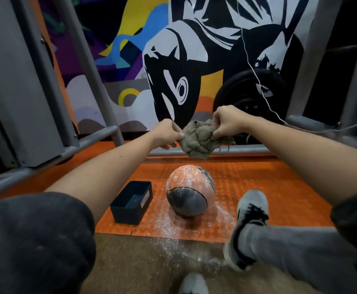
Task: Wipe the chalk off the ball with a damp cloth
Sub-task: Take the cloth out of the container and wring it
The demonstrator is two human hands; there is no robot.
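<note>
An orange and black ball (190, 190), streaked with white chalk, rests on the orange studded mat (268, 187). Above and beyond it a crumpled grey-brown cloth (198, 137) hangs in the air between both hands. My left hand (168, 133) pinches the cloth's left edge. My right hand (227, 122) grips its upper right part. Neither hand nor cloth touches the ball.
A black open box (132, 202) stands just left of the ball. Chalk dust (186, 236) is scattered on the mat and the brown floor in front. My feet (249, 215) lie to the right. Grey metal frame bars (92, 139) run behind, and a weight plate (249, 98) leans by the painted wall.
</note>
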